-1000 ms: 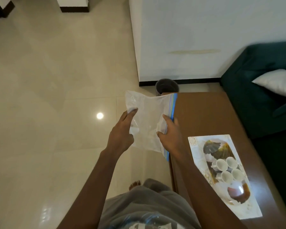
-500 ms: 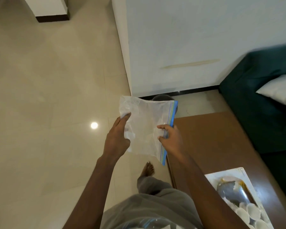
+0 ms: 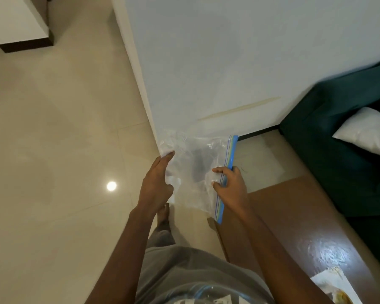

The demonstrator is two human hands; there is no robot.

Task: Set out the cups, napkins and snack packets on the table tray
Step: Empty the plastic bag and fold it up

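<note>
The left hand and right hand pinch the side edges of a bag over open floor, just past the counter corner. Its contents (crumpled clear plastic) cannot be told.

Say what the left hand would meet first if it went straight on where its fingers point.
The clear zip bag, whose corner the left hand pinches. Past that, the line heads toward the corner of the white wall, though depth is unclear.
</note>
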